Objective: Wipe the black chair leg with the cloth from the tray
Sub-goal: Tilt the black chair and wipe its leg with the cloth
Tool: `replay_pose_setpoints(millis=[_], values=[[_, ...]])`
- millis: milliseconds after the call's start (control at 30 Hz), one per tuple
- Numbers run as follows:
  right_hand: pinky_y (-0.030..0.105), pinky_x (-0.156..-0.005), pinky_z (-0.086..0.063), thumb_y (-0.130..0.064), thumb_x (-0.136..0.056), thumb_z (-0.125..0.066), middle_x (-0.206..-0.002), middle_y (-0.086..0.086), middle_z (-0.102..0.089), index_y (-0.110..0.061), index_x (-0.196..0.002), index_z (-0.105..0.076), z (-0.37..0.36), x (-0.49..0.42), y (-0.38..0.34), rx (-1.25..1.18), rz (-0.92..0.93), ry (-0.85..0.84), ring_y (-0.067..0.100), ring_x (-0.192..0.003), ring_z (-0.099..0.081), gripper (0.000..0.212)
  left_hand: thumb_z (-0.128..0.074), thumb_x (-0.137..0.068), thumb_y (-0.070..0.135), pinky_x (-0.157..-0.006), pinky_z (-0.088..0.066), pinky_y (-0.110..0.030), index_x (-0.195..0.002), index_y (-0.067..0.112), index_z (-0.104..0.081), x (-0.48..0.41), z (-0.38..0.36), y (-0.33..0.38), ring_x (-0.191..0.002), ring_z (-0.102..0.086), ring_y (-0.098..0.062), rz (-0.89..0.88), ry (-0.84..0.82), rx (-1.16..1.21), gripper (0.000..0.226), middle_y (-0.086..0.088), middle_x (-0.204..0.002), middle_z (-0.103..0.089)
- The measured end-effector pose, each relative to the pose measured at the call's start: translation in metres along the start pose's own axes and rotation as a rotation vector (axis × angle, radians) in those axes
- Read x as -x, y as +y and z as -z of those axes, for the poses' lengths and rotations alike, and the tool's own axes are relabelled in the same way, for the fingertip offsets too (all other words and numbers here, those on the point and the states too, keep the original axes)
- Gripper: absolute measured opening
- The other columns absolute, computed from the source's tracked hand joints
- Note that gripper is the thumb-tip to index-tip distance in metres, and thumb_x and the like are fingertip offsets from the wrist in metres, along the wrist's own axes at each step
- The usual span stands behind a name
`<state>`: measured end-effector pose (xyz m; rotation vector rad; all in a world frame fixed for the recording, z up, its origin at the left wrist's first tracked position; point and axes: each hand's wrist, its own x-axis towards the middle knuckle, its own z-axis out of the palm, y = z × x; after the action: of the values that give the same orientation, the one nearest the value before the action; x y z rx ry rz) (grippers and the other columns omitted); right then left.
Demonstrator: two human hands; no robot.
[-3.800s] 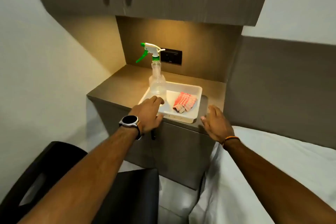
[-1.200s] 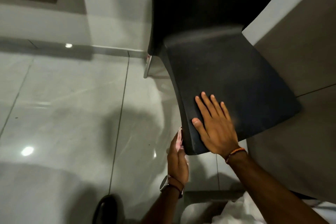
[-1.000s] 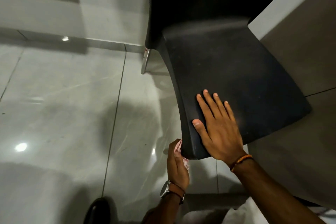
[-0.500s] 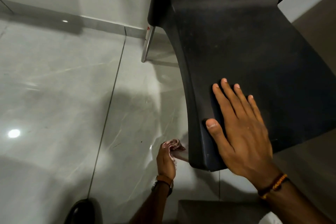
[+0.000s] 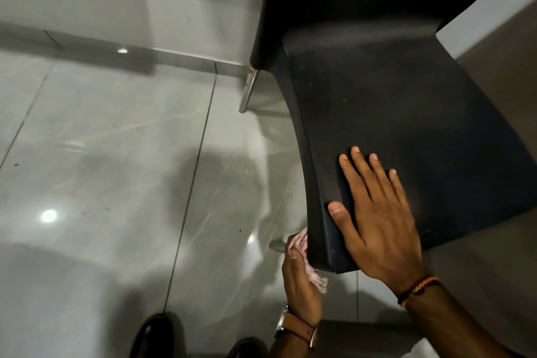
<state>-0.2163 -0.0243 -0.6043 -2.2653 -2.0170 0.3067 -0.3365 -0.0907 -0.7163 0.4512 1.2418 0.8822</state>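
We brace seat [image 5: 406, 131] with right hand [image 5: 380, 221], fingers spread flat. Left hand [image 5: 300, 279] clenches cloth [image 5: 302, 244] round leg at 6 o'clock, below seat corner. Leg mostly hidden; long axis likely slants toward floor [image 5: 116, 168]. Best: wrap fully, stroke along axis.
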Motion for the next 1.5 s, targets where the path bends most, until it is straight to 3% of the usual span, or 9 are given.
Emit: replay_pose_setpoints(millis=[267,533,633,800,900,1000,1133,1333,1500], values=[[0.053,-0.123,-0.013,-0.063,-0.101,-0.016,-0.169,-0.003,-0.012,-0.026,-0.16,-0.014,-0.002,0.001,0.0,-0.002,-0.001,0.026,0.017,-0.155,-0.005,0.07,-0.031,-0.112,0.025,-0.119,-0.043,-0.052,-0.136,0.014,-0.06,-0.072,0.04,-0.068,-0.13,-0.063,-0.029,0.157,0.055,-0.07,0.039,-0.019,-0.139,-0.066],[0.053,-0.123,-0.009,-0.067,-0.1,-0.014,-0.169,-0.005,-0.001,-0.026,-0.16,-0.003,0.005,-0.009,-0.011,0.007,-0.04,-0.057,0.016,-0.155,0.004,0.074,-0.024,-0.111,0.041,-0.123,-0.036,-0.051,-0.148,0.013,-0.054,-0.115,0.051,-0.033,-0.135,-0.059,-0.03,0.344,-0.155,-0.048,0.055,-0.014,-0.151,-0.059],[0.049,-0.125,-0.005,-0.069,-0.099,-0.012,-0.169,-0.006,0.007,-0.025,-0.16,0.004,0.008,-0.04,-0.021,-0.029,-0.031,-0.083,0.013,-0.153,0.012,0.077,-0.028,-0.109,0.045,-0.093,-0.053,-0.04,-0.146,0.009,-0.053,-0.14,0.039,0.027,-0.105,-0.073,-0.024,0.303,-0.059,0.031,0.058,-0.023,-0.142,-0.064],[0.046,-0.125,-0.002,-0.066,-0.097,-0.015,-0.168,-0.005,0.008,-0.022,-0.16,0.002,0.012,-0.11,-0.031,-0.093,-0.03,-0.088,0.013,-0.153,0.012,0.079,-0.033,-0.11,0.045,-0.053,-0.045,-0.027,-0.12,-0.01,-0.059,-0.228,0.011,0.168,-0.057,-0.068,-0.017,-0.126,0.031,-0.043,0.061,-0.032,-0.107,-0.075],[0.046,-0.125,-0.002,-0.065,-0.098,-0.018,-0.169,-0.007,0.004,-0.023,-0.16,-0.002,0.01,-0.118,-0.031,-0.111,-0.023,-0.059,0.01,-0.153,0.01,0.077,-0.032,-0.108,0.045,-0.076,-0.058,-0.043,-0.136,-0.001,-0.053,-0.27,-0.008,0.232,-0.099,-0.072,-0.041,-0.325,0.117,-0.05,0.058,-0.022,-0.121,-0.074],[0.046,-0.125,-0.005,-0.064,-0.1,-0.018,-0.169,-0.009,0.001,-0.025,-0.16,-0.002,0.008,-0.118,-0.03,-0.117,-0.023,-0.05,0.008,-0.153,0.009,0.074,-0.029,-0.104,0.028,-0.118,-0.044,-0.041,-0.145,-0.003,-0.045,-0.308,-0.031,0.254,-0.133,-0.056,-0.027,-0.518,0.164,-0.082,0.053,-0.023,-0.148,-0.054],[0.043,-0.125,-0.002,-0.069,-0.097,-0.015,-0.168,-0.016,0.008,-0.031,-0.159,0.004,0.011,-0.122,-0.033,-0.118,-0.026,-0.082,0.006,-0.152,0.011,0.075,-0.031,-0.108,0.024,-0.105,-0.053,-0.023,-0.139,0.008,-0.052,-0.332,-0.067,0.246,-0.12,-0.066,-0.002,-0.561,0.037,0.02,0.04,-0.002,-0.134,-0.064],[0.047,-0.123,-0.007,-0.073,-0.087,-0.023,-0.167,-0.007,-0.005,-0.022,-0.156,-0.011,0.01,-0.137,-0.035,-0.105,-0.036,-0.108,0.013,-0.154,0.002,0.087,-0.027,-0.112,0.017,-0.114,-0.049,-0.029,-0.137,0.015,-0.06,-0.37,-0.071,0.203,-0.131,-0.064,-0.019,-0.428,0.066,0.065,0.042,0.005,-0.129,-0.067],[0.07,-0.093,-0.034,-0.075,-0.092,-0.009,-0.144,0.028,-0.043,0.006,-0.136,-0.045,0.009,-0.149,-0.038,0.08,-0.004,-0.086,0.055,-0.128,-0.035,0.1,-0.034,-0.11,0.021,-0.107,-0.051,-0.024,-0.133,0.018,-0.066,-0.424,-0.051,0.179,-0.117,-0.068,-0.001,-0.314,0.094,-0.03,0.04,0.012,-0.122,-0.072]])
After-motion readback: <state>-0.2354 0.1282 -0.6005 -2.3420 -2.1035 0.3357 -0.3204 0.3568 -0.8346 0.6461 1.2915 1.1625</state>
